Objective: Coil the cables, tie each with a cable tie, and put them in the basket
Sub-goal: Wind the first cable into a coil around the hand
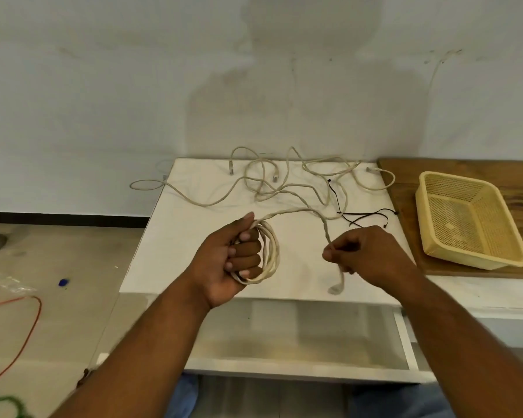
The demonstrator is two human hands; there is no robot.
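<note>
Over the near edge of the white table (175, 230), the left hand (231, 259) grips a coil (273, 251) of pale cable. Its fingers are curled tight round the left side of the loops and the thumb lies along the top. The rest of the coil juts out to the right of the fist.

To the right, also above the table's near edge, the right hand (366, 254) pinches the same cable's free run (296, 210) between thumb and forefinger. That run leaves the top of the coil, arcs over the table and drops into the pinch. The plug end (336, 287) dangles just below the hand.

Further in, right of the table's middle, thin black cable ties (372, 212) lie loose. Past them, toward the table's far edge, more pale cables (263, 194) sprawl in a tangle, and one loop hangs off the left side.

Right of the table, a yellow mesh basket (421, 212) sits on a wooden board (405, 188), well apart from both hands.
</note>
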